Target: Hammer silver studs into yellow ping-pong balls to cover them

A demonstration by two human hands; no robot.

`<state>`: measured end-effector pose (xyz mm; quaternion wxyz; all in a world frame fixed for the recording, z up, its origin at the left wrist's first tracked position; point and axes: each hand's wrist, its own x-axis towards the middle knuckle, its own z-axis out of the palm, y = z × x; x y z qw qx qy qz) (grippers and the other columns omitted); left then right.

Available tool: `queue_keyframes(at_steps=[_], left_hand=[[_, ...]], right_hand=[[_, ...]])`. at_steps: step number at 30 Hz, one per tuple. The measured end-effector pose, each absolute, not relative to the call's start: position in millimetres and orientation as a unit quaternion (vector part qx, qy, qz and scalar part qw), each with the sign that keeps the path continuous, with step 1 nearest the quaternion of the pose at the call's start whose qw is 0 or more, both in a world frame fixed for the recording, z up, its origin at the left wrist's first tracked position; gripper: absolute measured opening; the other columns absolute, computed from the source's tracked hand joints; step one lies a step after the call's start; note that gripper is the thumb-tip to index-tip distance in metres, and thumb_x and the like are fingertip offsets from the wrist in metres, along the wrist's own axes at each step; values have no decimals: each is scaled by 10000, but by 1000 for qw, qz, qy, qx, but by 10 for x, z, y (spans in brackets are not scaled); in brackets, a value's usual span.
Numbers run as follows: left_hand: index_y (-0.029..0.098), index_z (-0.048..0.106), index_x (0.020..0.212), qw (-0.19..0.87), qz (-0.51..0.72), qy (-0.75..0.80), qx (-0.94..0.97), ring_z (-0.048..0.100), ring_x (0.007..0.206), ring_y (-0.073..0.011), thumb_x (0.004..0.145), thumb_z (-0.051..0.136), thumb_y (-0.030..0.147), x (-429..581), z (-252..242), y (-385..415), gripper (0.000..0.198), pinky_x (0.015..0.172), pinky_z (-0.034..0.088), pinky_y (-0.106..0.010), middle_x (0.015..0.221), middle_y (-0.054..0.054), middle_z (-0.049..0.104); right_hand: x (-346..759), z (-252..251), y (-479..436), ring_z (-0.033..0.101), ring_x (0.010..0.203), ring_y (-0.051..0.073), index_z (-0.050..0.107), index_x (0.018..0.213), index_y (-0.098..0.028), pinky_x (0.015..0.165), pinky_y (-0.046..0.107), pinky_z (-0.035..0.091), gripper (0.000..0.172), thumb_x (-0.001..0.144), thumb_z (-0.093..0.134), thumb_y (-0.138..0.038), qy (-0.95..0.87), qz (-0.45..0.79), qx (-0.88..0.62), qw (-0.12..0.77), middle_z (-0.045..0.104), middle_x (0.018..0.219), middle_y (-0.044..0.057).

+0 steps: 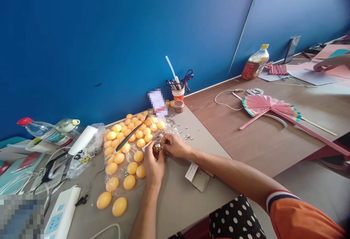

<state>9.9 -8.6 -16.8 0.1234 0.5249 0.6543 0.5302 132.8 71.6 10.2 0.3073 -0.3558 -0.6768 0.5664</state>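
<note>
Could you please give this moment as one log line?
left hand: holding shiny gold-brown ball | right hand: at that ball's side | on grey tabletop: smooth yellow-orange balls, small silvery pieces

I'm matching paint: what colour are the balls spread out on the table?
The balls are plain yellow-orange, seen best in the head view.

Looks like a craft wkshp w/ office-type desks [232, 131]: blue partition [136, 42] behind the pen cup [178, 94], orange balls [126, 148] & power strip [62, 215] to its L, pink paper fan [257, 104] & co-worker's hand [330, 63] to its R.
</note>
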Motion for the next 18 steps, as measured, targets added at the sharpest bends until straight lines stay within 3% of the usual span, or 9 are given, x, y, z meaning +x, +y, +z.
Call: queue_keyframes(at_steps=[5,9,14,18], left_hand=[[191,591,1192,183,569,654,464,676,987,-265,827,677,387,27,-131,-47,423,892,551,-434,1138,-141,685],[196,570,1175,227,654,612,384,697,867,-215,788,704,437,-36,-49,-10,475,823,572,-374,1191,-142,645],[205,561,1164,289,686,581,329,700,820,-184,781,705,415,0,42,-21,460,805,567,-345,1171,-117,650],[208,573,1186,323,676,577,326,701,843,-180,778,710,389,31,34,-33,466,826,557,-340,1200,-113,646]], right_hand=[[1377,107,786,489,539,109,557,770,-187,538,225,397,57,770,572,-132,-659,572,-331,359,549,595,-53],[1431,89,804,572,809,164,645,859,-164,766,291,457,143,795,546,-83,-766,386,-328,397,648,864,39],[1427,55,716,518,963,256,711,960,-168,881,397,406,163,856,588,-144,-929,135,-270,212,655,977,115],[1411,85,685,489,956,259,707,857,-167,909,415,373,166,909,549,-172,-956,65,-258,125,661,955,118]])
